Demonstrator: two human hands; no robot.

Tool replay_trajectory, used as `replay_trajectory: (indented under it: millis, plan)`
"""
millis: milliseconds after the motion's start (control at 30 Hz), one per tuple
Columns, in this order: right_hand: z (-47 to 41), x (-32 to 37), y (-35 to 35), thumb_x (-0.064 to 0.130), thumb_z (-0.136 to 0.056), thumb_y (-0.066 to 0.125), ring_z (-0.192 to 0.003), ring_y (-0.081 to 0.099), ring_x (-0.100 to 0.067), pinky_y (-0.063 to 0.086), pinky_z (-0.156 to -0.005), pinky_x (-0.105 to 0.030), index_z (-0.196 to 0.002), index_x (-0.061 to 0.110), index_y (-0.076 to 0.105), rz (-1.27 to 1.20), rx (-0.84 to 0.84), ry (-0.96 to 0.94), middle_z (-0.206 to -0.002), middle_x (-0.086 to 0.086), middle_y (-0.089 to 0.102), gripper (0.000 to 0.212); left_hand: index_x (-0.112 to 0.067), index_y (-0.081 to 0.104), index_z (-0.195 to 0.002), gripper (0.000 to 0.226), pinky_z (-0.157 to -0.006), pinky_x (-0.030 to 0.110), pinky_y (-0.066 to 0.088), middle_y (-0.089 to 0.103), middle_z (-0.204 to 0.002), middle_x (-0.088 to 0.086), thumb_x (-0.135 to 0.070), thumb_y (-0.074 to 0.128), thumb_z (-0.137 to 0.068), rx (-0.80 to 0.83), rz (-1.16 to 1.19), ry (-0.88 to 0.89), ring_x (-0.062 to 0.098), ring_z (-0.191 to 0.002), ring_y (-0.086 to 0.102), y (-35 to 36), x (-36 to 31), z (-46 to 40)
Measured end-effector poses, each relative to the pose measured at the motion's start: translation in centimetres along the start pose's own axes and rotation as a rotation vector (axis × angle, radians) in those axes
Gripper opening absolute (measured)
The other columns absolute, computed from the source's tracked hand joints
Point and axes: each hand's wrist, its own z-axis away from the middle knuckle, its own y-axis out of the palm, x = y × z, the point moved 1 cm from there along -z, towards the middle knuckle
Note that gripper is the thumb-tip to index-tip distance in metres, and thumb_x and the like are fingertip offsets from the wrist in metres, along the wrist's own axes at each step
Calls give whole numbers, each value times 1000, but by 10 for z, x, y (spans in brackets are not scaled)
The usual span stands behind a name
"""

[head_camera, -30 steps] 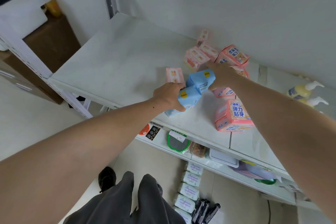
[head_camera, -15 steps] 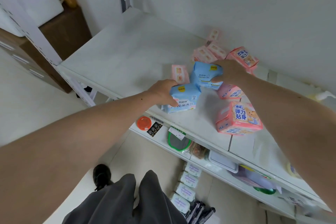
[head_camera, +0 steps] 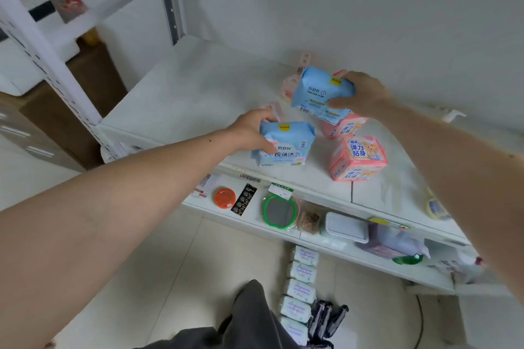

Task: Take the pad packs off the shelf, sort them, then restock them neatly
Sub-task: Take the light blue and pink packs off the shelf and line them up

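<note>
While over the shelf (head_camera: pixel 181 99), one blue pack (head_camera: pixel 283 144) per hand.

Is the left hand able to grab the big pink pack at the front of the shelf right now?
Probably not yet: the left hand already grips a blue pack. The pink pack sits uncovered just beyond it, nothing between.

Two blue pad packs: one (head_camera: pixel 285 142) near the shelf's front edge, one (head_camera: pixel 321 93) farther back. Two pink pad packs in plain view, one (head_camera: pixel 357 158) at the front and one (head_camera: pixel 343 126) just behind it; more pink packs (head_camera: pixel 289 85) lie partly hidden behind the blue ones, count uncertain. Five white packs (head_camera: pixel 300 290) in a row on the floor. One green-rimmed mirror (head_camera: pixel 279 211) and one orange lid (head_camera: pixel 224 198) on the lower shelf.
</note>
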Motion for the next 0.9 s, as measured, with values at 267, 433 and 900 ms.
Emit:
replay_trajectory:
  millis: [267, 433, 900]
  plan:
    - [114, 47, 3, 27, -79, 75, -87, 58, -28, 45, -69, -30, -124, 15, 53, -98, -14, 129, -107, -10, 61, 51, -23, 58, -117, 60, -80, 29, 53, 59, -114, 3, -16, 87, -65, 104, 52, 125, 15, -91, 58, -5, 0, 80]
    - [203, 69, 21, 25, -80, 75, -88, 54, -26, 33, -69, -26, -122, 12, 55, -85, -8, 154, -104, -11, 60, 48, -24, 56, -116, 57, -77, 32, 53, 62, -112, 7, -16, 86, -68, 196, 150, 171, 14, -88, 58, 12, 4, 133]
    - [391, -11, 37, 30, -91, 64, -94, 65, -34, 55, -74, -61, -122, 24, 46, -641, 86, 528, -116, -15, 59, 36, -9, 51, -130, 58, -78, 23, 52, 63, -105, 6, -5, 77, -78, 418, 227, 223, 9, -85, 59, 149, -31, 220]
